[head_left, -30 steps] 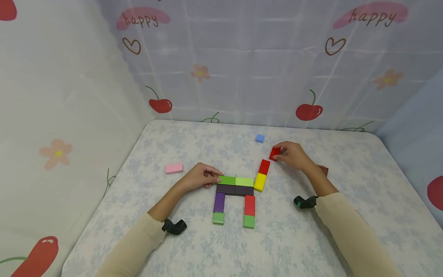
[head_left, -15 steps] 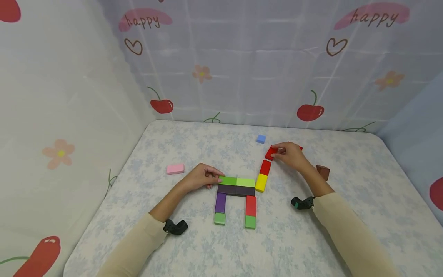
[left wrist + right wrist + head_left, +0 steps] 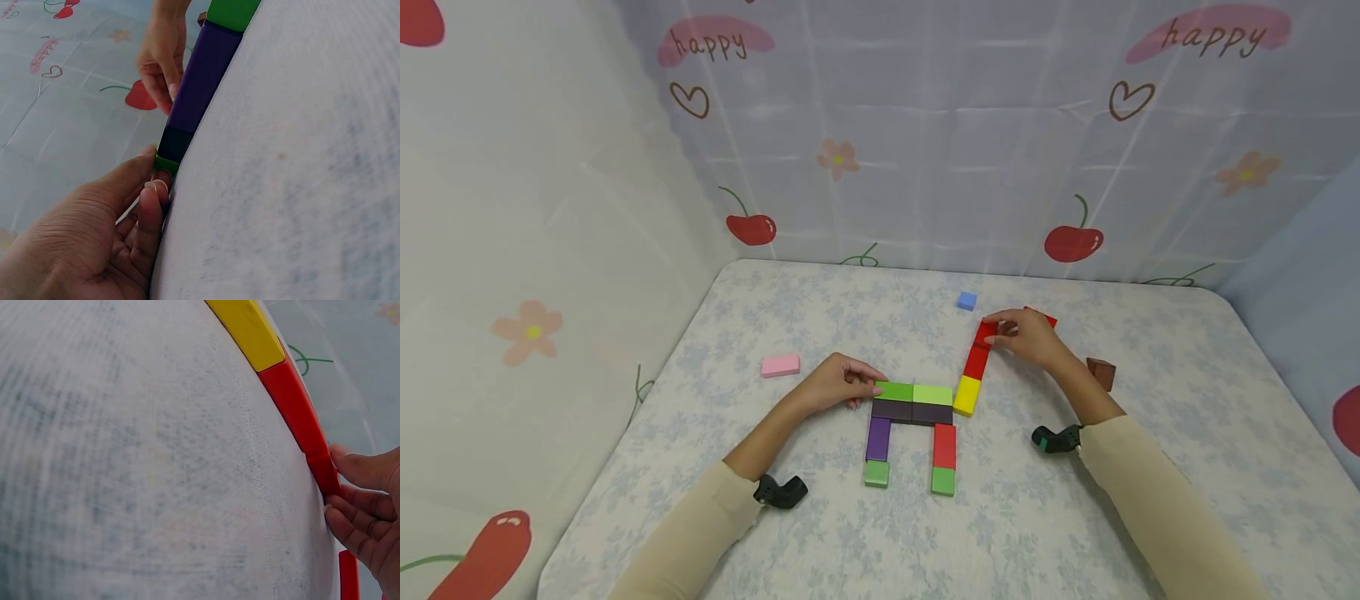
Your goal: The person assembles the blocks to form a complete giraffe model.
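Flat coloured blocks lie joined in a figure on the table. My left hand [image 3: 837,383] holds the left end of the green block [image 3: 895,392] between thumb and fingers; a lime block [image 3: 932,395] adjoins it. Two dark blocks [image 3: 892,411] run below, with a purple block [image 3: 877,439] and a red leg block [image 3: 944,447] under them, each ending in a small green block. From the right corner a yellow block [image 3: 967,396] and a red block [image 3: 976,362] slant upward. At their top my right hand [image 3: 1026,336] pinches another red block [image 3: 323,472], touching the one below.
A small blue block [image 3: 967,301] lies behind the slanted row. A pink block [image 3: 781,366] is at the left, a brown block [image 3: 1101,374] at the right. Another red block [image 3: 1047,317] shows behind my right hand. Patterned curtains edge the table [image 3: 760,550].
My right hand has moved slightly left with its red block, closing the gap to the slanted red block and lining it up. My left hand stays on the green block.
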`<state>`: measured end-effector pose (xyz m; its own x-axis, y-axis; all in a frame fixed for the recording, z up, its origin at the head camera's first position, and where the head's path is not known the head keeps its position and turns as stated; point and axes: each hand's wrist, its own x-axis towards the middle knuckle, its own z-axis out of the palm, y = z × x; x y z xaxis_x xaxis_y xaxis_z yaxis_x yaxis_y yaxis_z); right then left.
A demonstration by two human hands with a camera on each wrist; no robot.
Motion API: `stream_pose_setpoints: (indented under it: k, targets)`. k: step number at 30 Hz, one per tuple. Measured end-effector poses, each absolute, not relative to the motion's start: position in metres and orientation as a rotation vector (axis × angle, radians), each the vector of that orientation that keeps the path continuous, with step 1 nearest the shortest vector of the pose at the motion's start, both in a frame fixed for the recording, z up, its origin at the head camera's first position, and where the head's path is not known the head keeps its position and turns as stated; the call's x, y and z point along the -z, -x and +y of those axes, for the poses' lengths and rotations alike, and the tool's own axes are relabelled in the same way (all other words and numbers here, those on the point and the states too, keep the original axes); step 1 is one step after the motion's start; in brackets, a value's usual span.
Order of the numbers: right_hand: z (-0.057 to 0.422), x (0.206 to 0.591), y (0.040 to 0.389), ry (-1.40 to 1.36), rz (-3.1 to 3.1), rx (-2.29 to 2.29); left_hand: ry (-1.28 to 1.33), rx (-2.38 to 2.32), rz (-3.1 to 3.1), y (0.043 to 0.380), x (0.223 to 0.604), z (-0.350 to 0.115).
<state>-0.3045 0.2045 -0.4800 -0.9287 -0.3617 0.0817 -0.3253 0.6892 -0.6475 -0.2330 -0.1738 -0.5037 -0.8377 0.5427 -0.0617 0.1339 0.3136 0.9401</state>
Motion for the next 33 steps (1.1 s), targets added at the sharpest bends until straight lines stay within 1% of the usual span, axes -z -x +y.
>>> stream_pose_setpoints:
  k: [8,16,19,23,28,33]
  targets:
    - [0.203,0.479,0.303,0.553,2.823,1.07,-0.617,-1.562,2.2,0.22,0.481,-0.171]
    - [0.207,0.476,0.302,0.551,2.816,1.07,-0.602,-1.546,2.217,0.232,0.503,-0.175]
    - [0.217,0.471,0.304,0.478,2.885,1.093,-0.61,-1.551,2.215,0.234,0.506,-0.176]
    - [0.244,0.459,0.314,0.427,3.003,1.041,-0.624,-1.549,2.218,0.234,0.508,-0.176]
    - [0.27,0.448,0.325,0.491,2.886,0.737,-0.622,-1.543,2.222,0.233,0.507,-0.177]
    - [0.277,0.448,0.329,0.551,2.809,0.642,-0.624,-1.546,2.225,0.233,0.507,-0.176]
